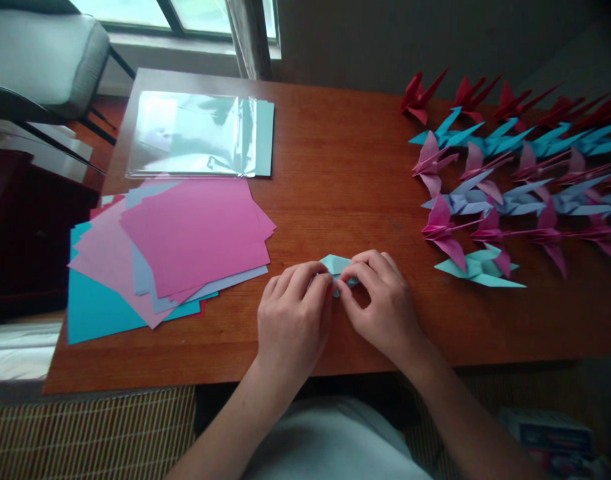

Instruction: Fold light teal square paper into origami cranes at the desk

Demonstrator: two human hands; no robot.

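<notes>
A small piece of folded mint-green paper (pixel 335 264) is pinched between my two hands, just above the front half of the table. My left hand (pixel 296 308) is closed on its left side, with the fingertips pressed together. On the other side, the thumb and index finger of my right hand (pixel 382 300) grip the paper's near right edge. My fingers cover much of the folds. Off to the right lies a finished mint-green paper crane (pixel 480 268), apart from my hands.
Rows of paper cranes in magenta (pixel 440 227), lavender, pink, blue and red fill the table's right side. Loose coloured sheets (pixel 200 233) overlap at the left. Behind them is a clear plastic packet (pixel 200 137) of mint paper. A chair (pixel 40 60) stands beyond the wooden table (pixel 335 167).
</notes>
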